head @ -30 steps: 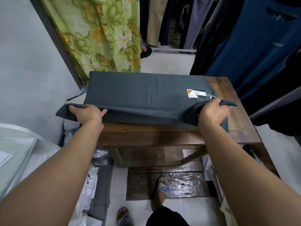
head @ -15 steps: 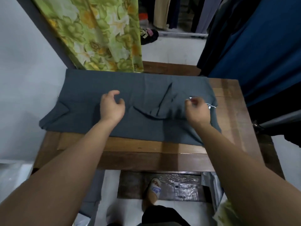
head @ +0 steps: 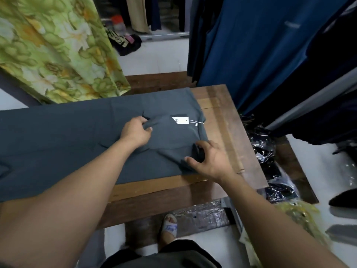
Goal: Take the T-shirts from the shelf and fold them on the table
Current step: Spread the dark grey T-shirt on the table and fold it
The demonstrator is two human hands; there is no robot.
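A dark grey T-shirt [head: 67, 140] lies spread across the wooden table [head: 228, 132], reaching past the left edge of the view. A white price tag [head: 180, 120] rests on its right part. My left hand [head: 135, 131] pinches a raised fold of the shirt's cloth near the tag. My right hand [head: 209, 161] grips the bunched sleeve at the shirt's near right corner, with thumb and fingers curled around the cloth.
A green flowered curtain [head: 58, 51] hangs behind the table at the left. Blue and dark garments [head: 270, 55] hang close at the right. Plastic-wrapped dark clothes [head: 264, 149] lie on the floor right of the table. My sandalled foot [head: 170, 227] stands under the front edge.
The shirt has been laid flat on the table. Both hands moved right: the left onto a fold near the tag, the right down to the near right sleeve.
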